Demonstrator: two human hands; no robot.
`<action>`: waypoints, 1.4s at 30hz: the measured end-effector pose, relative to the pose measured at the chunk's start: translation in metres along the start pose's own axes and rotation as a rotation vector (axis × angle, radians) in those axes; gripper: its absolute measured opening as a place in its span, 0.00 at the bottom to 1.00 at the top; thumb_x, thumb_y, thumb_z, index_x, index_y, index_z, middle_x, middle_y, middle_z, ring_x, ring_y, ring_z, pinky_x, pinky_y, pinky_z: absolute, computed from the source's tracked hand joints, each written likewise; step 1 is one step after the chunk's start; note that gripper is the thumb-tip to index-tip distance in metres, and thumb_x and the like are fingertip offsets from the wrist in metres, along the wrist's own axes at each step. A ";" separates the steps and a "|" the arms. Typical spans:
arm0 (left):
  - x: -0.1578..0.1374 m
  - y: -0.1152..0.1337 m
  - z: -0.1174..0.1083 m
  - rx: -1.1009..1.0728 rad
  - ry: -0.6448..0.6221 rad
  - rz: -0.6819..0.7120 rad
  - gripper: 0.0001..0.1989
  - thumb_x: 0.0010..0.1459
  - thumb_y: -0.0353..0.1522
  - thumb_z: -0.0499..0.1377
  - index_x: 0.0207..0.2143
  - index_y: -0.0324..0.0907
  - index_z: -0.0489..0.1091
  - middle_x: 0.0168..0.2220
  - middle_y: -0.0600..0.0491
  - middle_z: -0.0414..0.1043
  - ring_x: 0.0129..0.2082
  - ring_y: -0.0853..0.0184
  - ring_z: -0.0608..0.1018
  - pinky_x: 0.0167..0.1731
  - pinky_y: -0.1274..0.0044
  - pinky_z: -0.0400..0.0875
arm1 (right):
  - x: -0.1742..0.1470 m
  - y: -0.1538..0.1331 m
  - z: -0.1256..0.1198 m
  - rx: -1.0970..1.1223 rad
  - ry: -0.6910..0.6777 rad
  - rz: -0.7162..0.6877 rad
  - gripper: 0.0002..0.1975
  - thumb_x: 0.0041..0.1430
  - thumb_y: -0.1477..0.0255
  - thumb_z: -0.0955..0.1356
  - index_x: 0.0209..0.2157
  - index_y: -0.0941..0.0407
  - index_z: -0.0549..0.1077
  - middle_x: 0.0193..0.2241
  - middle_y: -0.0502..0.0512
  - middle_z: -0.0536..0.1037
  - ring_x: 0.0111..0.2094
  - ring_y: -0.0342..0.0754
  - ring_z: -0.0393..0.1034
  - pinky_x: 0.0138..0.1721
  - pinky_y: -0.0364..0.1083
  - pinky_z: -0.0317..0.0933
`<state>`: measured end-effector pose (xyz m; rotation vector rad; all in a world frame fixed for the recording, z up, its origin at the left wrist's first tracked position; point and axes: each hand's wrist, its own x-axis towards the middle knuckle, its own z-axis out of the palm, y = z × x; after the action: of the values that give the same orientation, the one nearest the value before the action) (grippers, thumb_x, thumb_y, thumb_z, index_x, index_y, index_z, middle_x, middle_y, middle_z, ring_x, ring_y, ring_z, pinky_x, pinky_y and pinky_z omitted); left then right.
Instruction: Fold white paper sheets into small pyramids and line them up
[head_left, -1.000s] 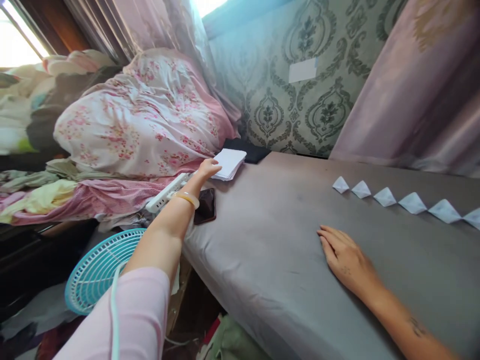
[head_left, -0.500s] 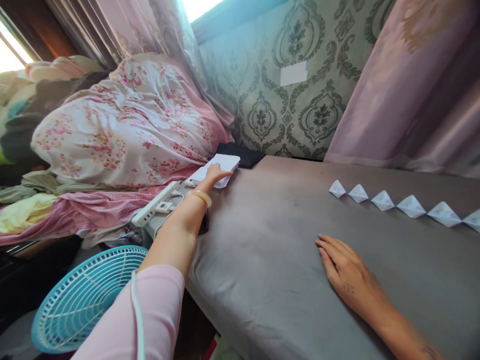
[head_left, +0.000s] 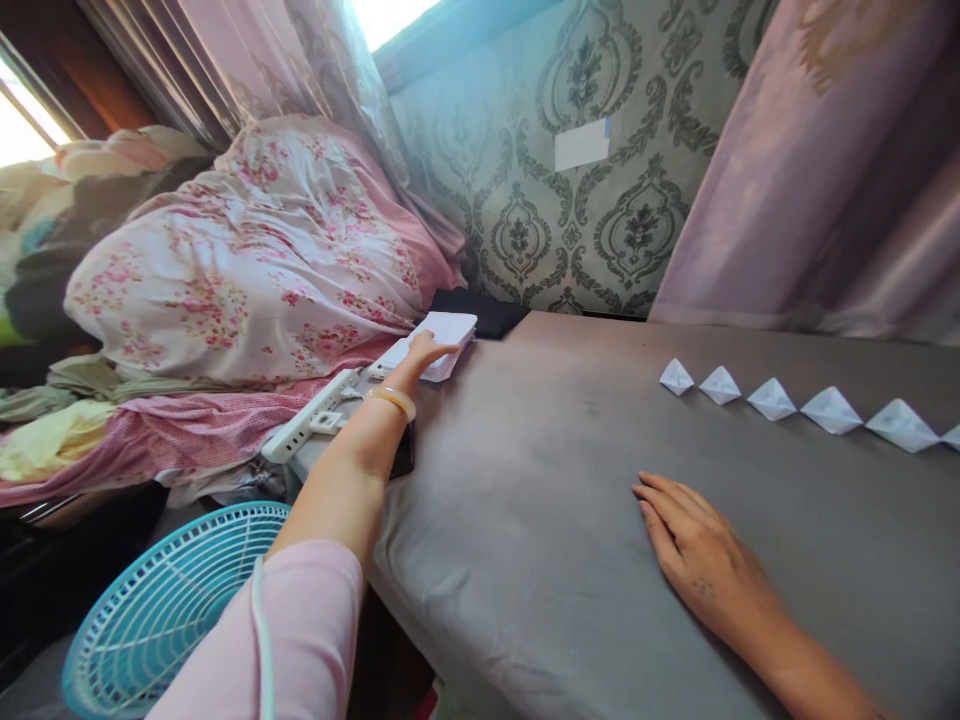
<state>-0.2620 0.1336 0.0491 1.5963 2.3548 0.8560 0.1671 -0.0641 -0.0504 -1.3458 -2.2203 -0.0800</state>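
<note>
At four o'clock, the right hand lies flat, fingers together, on grey cloth; at three, white folded-paper diamonds line up; just off centre toward nine, the left hand overlies a white rectangular paper stack, grip unclear.

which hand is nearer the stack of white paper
Left. The left hand is at the paper stack; the right hand rests well apart from it, on the grey cloth.

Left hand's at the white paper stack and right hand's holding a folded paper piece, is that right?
Not quite: the head view shows the right hand resting palm-down on the gray cloth, apart from the folded paper pieces. The left hand is at the white paper stack.
</note>
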 end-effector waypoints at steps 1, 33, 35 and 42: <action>-0.001 0.000 -0.001 -0.025 0.007 0.003 0.30 0.41 0.42 0.67 0.45 0.37 0.69 0.45 0.43 0.74 0.48 0.53 0.74 0.43 0.72 0.68 | 0.000 0.000 0.000 0.001 0.001 0.001 0.22 0.66 0.66 0.56 0.47 0.61 0.75 0.51 0.61 0.75 0.53 0.55 0.68 0.56 0.58 0.63; -0.143 0.128 -0.001 0.530 -0.011 0.392 0.15 0.61 0.23 0.47 0.48 0.36 0.65 0.41 0.38 0.75 0.46 0.55 0.78 0.43 0.69 0.69 | 0.002 -0.006 -0.006 0.060 0.003 0.007 0.19 0.65 0.69 0.57 0.46 0.60 0.75 0.49 0.63 0.76 0.52 0.56 0.69 0.54 0.57 0.64; -0.177 0.143 0.020 0.557 -0.207 0.535 0.14 0.58 0.22 0.51 0.47 0.34 0.66 0.41 0.36 0.75 0.46 0.53 0.78 0.41 0.69 0.71 | 0.002 -0.006 -0.009 0.080 0.010 0.041 0.18 0.65 0.69 0.58 0.47 0.60 0.73 0.48 0.63 0.76 0.50 0.56 0.70 0.53 0.57 0.64; -0.295 0.173 0.074 0.474 -0.438 0.829 0.12 0.60 0.21 0.50 0.43 0.33 0.69 0.36 0.37 0.76 0.41 0.56 0.80 0.33 0.74 0.73 | 0.002 0.002 -0.031 0.059 0.092 0.070 0.22 0.60 0.73 0.61 0.56 0.61 0.65 0.53 0.66 0.70 0.55 0.59 0.63 0.55 0.57 0.60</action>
<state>0.0298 -0.0581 0.0313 2.6786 1.6255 -0.0267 0.1806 -0.0713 -0.0229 -1.3593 -2.0819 -0.0499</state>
